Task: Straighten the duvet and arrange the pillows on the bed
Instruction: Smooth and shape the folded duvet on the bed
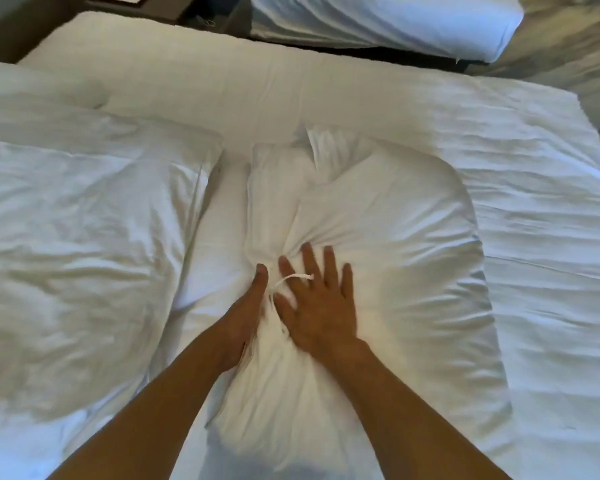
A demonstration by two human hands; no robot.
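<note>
Pillows lie side by side on the white bed (222, 95): at the left a broad, rumpled pillow (84, 230) lies fairly flat, its case creased all over, and just right of it, across a narrow strip of sheet, a second pillow (388, 237) sits near the middle, puffed at its right side and pinched into a tight gather of folds at its left edge. Further right the duvet (541, 209) spreads over the mattress in shallow wrinkles. The left hand (246, 317) is set edge-on against the left side of the middle pillow, fingers extended and pressed into the fabric, not curled round anything that can be seen. The right hand (317, 306) lies palm down on the gathered part, fingers straight and spread, pressing the filling flat; a thin white loop of tape (293, 278) crosses its index and middle fingers. Both forearms reach in from the lower edge, bare. Beyond the bed's far side a second bed (413, 26) stands across a dark gap.
</note>
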